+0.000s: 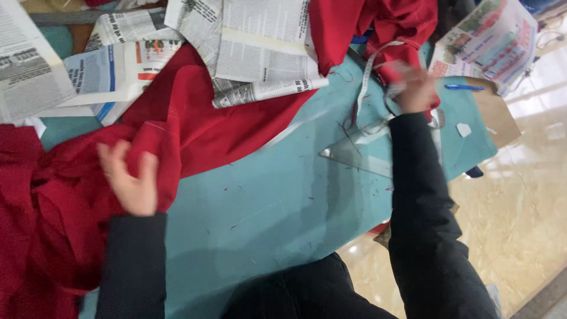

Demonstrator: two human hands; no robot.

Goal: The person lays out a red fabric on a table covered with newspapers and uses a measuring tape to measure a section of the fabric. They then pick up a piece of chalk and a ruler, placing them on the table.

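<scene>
head view: left hand (131,180) spread, fingers loose on red cloth (195,118). right hand (416,88) blurred at measuring tape (366,77), grip unclear. clear set square (360,147) on teal table (277,201).

Rumpled red fabric (201,127) sprawls across the teal table's left side, partly under newspapers, one corner lifted.

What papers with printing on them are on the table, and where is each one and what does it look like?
Newspaper sheet: far left edge, grey print on white.
Folded newspaper: upper left, white with blue and red patches, partly on the red cloth.
Newspaper pile: top middle, grey columns, one rolled edge.
Colourful printed sheet: top right, red, green and white, near a blue pen.
No screens or packages show.
</scene>
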